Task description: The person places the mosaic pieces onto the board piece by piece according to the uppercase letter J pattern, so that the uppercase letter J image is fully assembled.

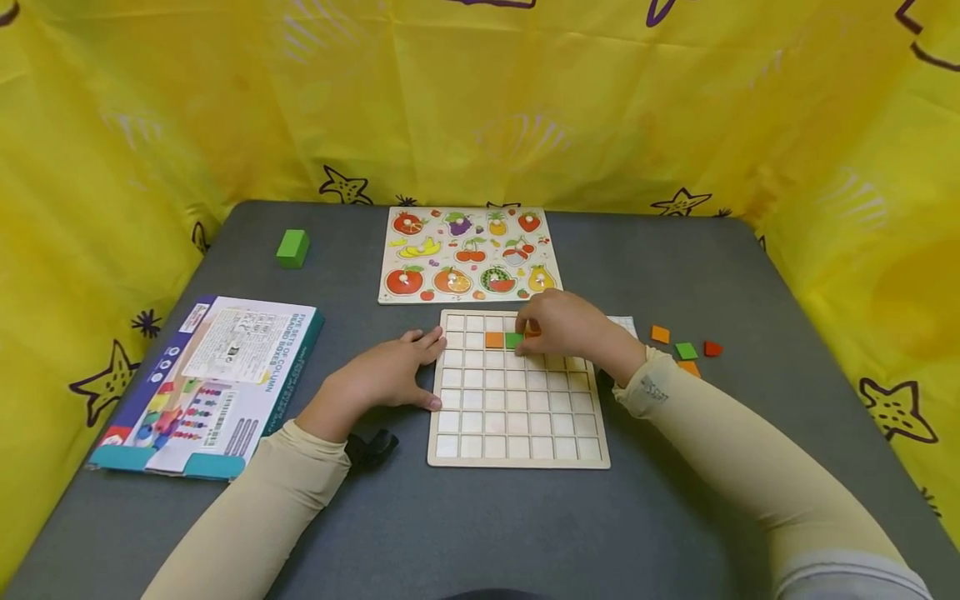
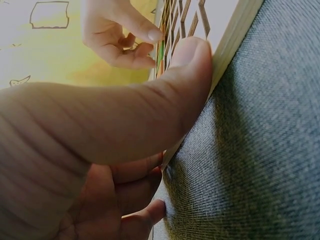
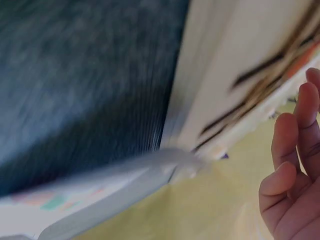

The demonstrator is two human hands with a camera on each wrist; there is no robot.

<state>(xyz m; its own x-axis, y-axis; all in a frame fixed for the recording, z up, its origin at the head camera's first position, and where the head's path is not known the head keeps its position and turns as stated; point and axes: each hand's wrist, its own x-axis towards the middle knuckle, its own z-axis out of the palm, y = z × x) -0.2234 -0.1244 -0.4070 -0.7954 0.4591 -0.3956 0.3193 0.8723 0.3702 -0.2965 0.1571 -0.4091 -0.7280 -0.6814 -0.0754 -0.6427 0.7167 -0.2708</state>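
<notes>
A makeshift booth: yellow starfish-print cloth point(image 1: 450, 108) around a grey table point(image 1: 675, 275).

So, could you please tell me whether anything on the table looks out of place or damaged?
Nothing looks spilled or plainly damaged. Mildly odd: the loose tiles to the right of the grid lie at uneven angles, unlike those in its cells, and the box sits askew to it.
</notes>
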